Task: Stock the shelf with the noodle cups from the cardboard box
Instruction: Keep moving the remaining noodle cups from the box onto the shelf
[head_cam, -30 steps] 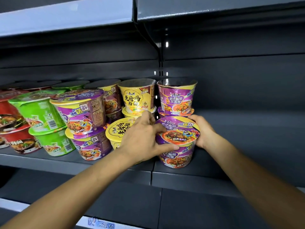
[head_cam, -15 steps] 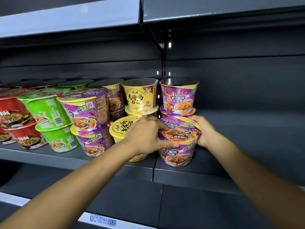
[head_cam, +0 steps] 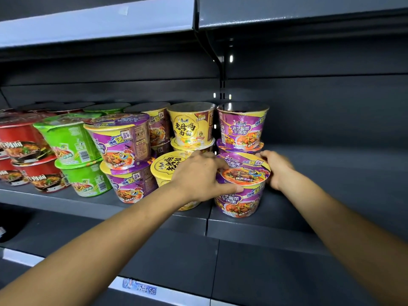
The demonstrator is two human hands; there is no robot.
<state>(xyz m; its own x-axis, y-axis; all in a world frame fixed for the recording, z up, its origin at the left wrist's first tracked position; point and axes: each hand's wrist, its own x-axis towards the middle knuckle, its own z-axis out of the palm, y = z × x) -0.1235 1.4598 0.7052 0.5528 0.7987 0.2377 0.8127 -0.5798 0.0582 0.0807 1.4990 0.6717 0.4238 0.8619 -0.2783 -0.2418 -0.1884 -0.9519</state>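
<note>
Change: little; both hands still clasp the purple cup point(head_cam: 241, 191).
Left hand point(head_cam: 198, 176): fingers curled over its lid (thumb at front).
Right hand point(head_cam: 277, 167): fingers wrapped round its far rim.
Cup: on shelf point(head_cam: 276, 219), beside yellow cup point(head_cam: 164, 167).

Front cup: the noodle cup point(head_cam: 241, 186) you hold stands on the shelf point(head_cam: 287, 219), at the front, just right of the shelf seam.
Your grips: left hand point(head_cam: 198, 175) on the cup's left rim, right hand point(head_cam: 276, 168) on its right rim.
Left neighbour: a tilted noodle cup point(head_cam: 164, 166) sits just beside it, partly behind your left hand.
Behind: two stacks of two, one stack point(head_cam: 241, 129) directly behind the front cup, another stack point(head_cam: 192, 127) to the left of that.
Further left: more two-high stacks point(head_cam: 123, 155) run along the shelf to the left edge of view.
Above: an upper shelf point(head_cam: 99, 21) overhangs the row.
Below: a lower shelf edge with a price tag point(head_cam: 139, 288).
</note>
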